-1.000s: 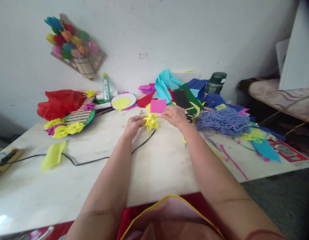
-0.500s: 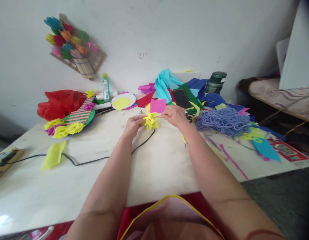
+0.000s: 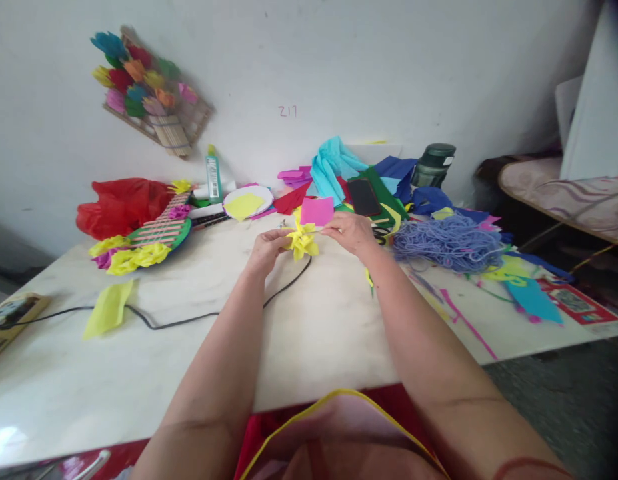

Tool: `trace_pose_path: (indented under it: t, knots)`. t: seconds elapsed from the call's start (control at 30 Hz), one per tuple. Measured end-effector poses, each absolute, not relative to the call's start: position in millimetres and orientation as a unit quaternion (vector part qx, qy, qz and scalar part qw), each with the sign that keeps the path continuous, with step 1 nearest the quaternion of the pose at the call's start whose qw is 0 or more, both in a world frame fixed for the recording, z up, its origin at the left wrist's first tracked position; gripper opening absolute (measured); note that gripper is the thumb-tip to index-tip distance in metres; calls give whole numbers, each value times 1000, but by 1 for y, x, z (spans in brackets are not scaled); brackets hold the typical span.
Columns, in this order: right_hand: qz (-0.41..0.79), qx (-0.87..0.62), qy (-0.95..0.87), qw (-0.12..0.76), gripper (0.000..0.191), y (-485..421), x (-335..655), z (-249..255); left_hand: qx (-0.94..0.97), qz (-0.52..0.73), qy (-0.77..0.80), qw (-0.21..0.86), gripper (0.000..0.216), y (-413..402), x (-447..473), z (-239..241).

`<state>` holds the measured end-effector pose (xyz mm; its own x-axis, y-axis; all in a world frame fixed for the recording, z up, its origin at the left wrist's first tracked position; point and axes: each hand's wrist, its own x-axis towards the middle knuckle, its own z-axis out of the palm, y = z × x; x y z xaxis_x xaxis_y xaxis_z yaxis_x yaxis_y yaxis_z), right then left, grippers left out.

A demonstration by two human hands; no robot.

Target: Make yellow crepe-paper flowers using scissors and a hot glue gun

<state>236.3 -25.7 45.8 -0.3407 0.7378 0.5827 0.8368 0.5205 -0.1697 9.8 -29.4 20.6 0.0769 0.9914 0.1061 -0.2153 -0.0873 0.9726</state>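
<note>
A yellow paper flower (image 3: 303, 241) is pinched at its left side by the fingers of my left hand (image 3: 269, 250). My right hand (image 3: 353, 233) is closed on a thin stick (image 3: 319, 231) whose tip reaches the flower's petals. What the stick is made of is too small to make out. Just behind the flower lies a pink paper square (image 3: 317, 211). A black cable (image 3: 189, 321) crosses the table and passes close to the flower. Beside my right hand, the handles of black scissors (image 3: 382, 235) show in part.
Purple yarn (image 3: 446, 243), a phone (image 3: 365, 197), cyan crepe paper (image 3: 333, 163) and a dark green flask (image 3: 433, 165) crowd the back right. At left are a stick-and-paper craft (image 3: 156, 233), a glue bottle (image 3: 213, 175), a yellow strip (image 3: 109, 310) and a power strip (image 3: 19, 323).
Both hands keep their hold on the flower and the stick, with barely any movement. The whole view has shifted very slightly.
</note>
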Motion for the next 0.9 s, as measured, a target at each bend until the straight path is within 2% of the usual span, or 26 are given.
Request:
trace_pose_path:
  t: [0.33,0.9]
  knots:
    - [-79,-483,-802,343,13,-25,236,46,504,541,401,540,31,-32,11,23]
    - [-75,-494,-810,307,20,-29,234,46,509,540,396,540,30,-33,11,23]
